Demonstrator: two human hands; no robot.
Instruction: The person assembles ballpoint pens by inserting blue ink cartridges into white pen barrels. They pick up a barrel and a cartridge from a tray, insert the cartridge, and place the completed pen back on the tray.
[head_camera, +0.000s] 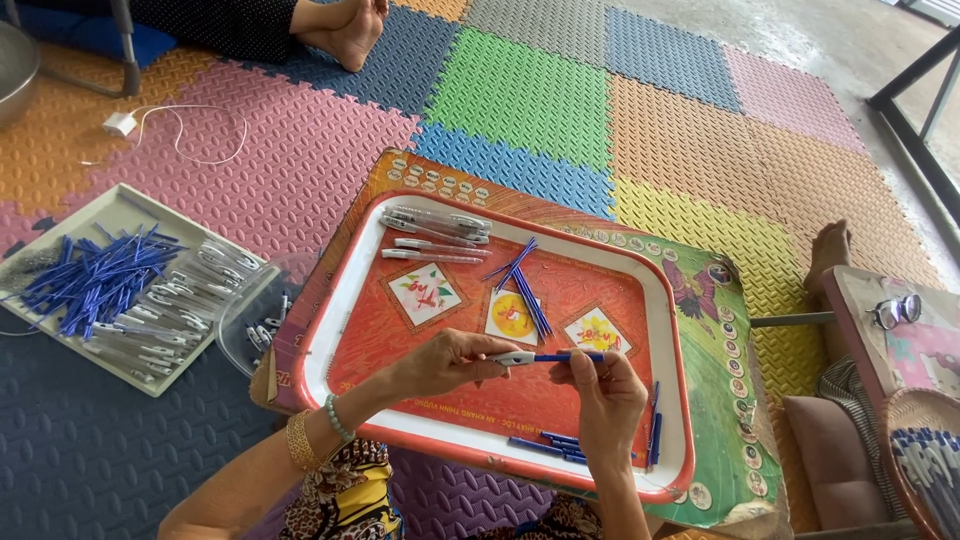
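We sit on a floor of interlocking foam mats in pink, green, blue and orange, with bare concrete beyond them at the top right. At far left a shallow white box holds a heap of blue refills and clear pen barrels. Next comes the orange tray with a white rim, resting on a printed board; finished pens lie at its top left and loose refills cross at its middle. Our left hand pinches the white end of a pen between thumb and fingers, while our right hand grips the blue end, fingers curled round it, just above the tray's middle. Glasses rest on a small stool at right. Another person's bare foot is cut off at the top edge, and a basket at the lower right corner is only partly in view.
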